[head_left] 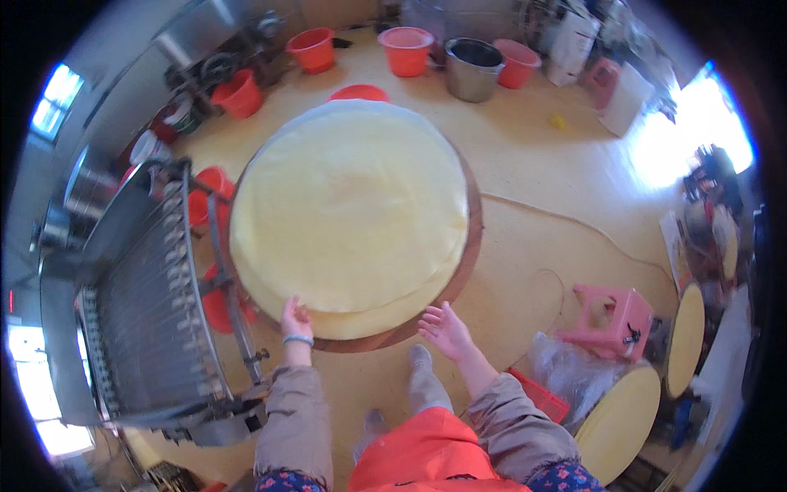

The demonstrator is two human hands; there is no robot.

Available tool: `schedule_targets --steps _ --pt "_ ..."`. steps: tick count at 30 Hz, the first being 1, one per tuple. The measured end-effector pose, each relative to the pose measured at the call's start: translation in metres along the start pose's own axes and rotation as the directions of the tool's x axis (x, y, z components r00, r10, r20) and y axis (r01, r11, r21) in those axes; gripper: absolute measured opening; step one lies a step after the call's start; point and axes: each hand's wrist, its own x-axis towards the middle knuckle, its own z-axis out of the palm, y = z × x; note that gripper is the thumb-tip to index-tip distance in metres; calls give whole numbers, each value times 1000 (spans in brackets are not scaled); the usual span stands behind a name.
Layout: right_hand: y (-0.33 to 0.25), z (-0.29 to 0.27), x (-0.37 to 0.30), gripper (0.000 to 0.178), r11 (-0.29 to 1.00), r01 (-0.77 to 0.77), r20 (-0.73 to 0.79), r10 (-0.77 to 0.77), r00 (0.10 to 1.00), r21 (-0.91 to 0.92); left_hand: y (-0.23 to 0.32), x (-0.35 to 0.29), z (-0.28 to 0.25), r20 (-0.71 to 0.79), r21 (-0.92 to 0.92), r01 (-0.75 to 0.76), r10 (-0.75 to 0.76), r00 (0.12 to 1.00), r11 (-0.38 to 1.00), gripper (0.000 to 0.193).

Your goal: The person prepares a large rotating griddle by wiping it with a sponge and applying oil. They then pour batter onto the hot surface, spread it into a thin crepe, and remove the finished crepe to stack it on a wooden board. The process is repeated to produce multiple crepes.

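A large stack of round, thin pale-yellow sheets (352, 205) lies on a round brown wooden board (473, 215) in front of me. The top sheet sits slightly off from the ones below, whose edge shows at the near side. My left hand (297, 320) is at the stack's near-left edge, fingers loosely curled and apart; whether it touches the sheet I cannot tell. Just off the near-right rim of the board, my right hand (447, 330) is held with its fingers spread and nothing in it.
A long metal machine with a slatted bed (147, 312) stands close on the left. Red tubs and a steel pot (474, 70) line the back. At right are a pink stool (611, 320), clear plastic, a red crate (541, 395) and round yellow discs (620, 422). A cable (574, 220) crosses the floor.
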Motion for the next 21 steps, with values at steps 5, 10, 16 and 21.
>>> schedule_targets --steps 5,10,16,21 --pt "-5 13 26 43 999 -19 -3 19 1000 -39 9 -16 16 19 35 -79 78 997 996 28" --pt "-3 37 43 43 993 -18 -82 8 997 -115 30 -24 34 134 284 -122 87 987 951 27" --pt "-9 75 39 43 993 105 -52 -102 993 62 71 -63 57 304 405 -238 116 946 883 25" --pt "-11 95 25 37 952 252 13 -258 966 175 81 -81 51 325 310 -185 79 942 932 29"
